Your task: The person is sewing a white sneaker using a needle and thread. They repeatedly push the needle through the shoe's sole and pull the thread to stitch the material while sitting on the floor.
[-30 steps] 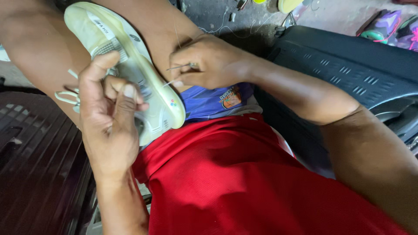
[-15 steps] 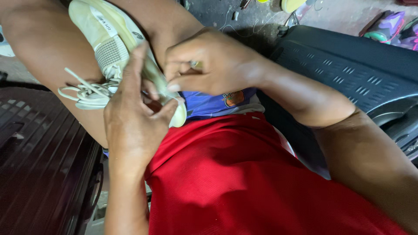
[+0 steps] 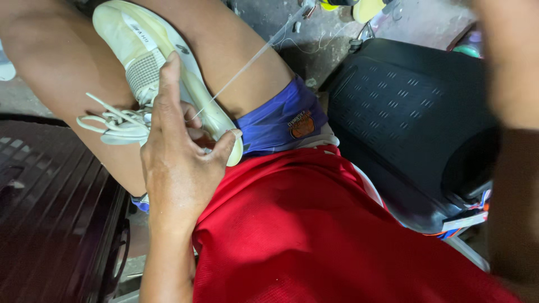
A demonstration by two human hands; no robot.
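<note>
Right, landmark is the cream sneaker (image 3: 168,73): it sits wedged between the person's bare thighs, toe pointing away from them, sole edge turned toward the blue shorts (image 3: 281,120). Left hand (image 3: 174,163) is clamped on the near end of the sneaker, fingers closed around it: index finger laid straight up along the upper next to the mesh panel, thumb pressed against the sole edge at the heel end, the other fingers curled under and mostly hidden. The white laces (image 3: 112,120) hang loose in a bunch off the sneaker's left side, just beside the knuckles, touching the thigh. A thin pale thread (image 3: 241,70) runs taut from the sole edge, right by the curled fingers, up and away to the right past the sneaker toward the concrete floor (image 3: 314,39). Right hand is out of frame; only the forearm shows as a blur at the far right edge, well apart from the sneaker, so its grip cannot be told. A black moulded plastic case (image 3: 410,106) lies to the right of the sneaker beyond the thigh, a dark slatted surface (image 3: 50,207) to its left, and the red shirt (image 3: 314,230) below it.
</note>
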